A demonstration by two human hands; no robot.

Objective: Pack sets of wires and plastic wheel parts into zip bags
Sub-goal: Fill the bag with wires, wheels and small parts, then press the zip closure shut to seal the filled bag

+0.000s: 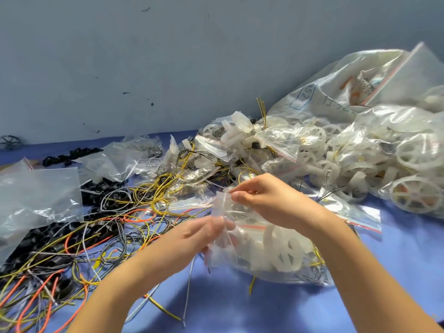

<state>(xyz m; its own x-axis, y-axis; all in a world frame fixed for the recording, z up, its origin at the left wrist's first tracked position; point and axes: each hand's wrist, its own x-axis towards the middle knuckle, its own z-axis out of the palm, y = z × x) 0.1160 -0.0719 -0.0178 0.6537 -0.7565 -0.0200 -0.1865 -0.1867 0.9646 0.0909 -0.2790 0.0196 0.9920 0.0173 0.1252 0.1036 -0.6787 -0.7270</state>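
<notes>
Both hands hold one small clear zip bag [222,227] above the blue table. My left hand [197,233] pinches its lower left side, partly seen through the plastic. My right hand [262,200] pinches the bag's top edge between thumb and fingers. Just behind the held bag lies a filled zip bag [288,255] with white plastic wheels and wires inside. Loose yellow, orange, grey and black wires [101,236] spread over the table to the left. What is inside the held bag is too blurred to tell.
A heap of packed zip bags with white wheels [360,159] fills the right side, with a large white sack [336,92] behind. Empty clear bags [38,198] lie at the left, black plastic parts [69,156] beyond them. A blue-grey wall rises at the back.
</notes>
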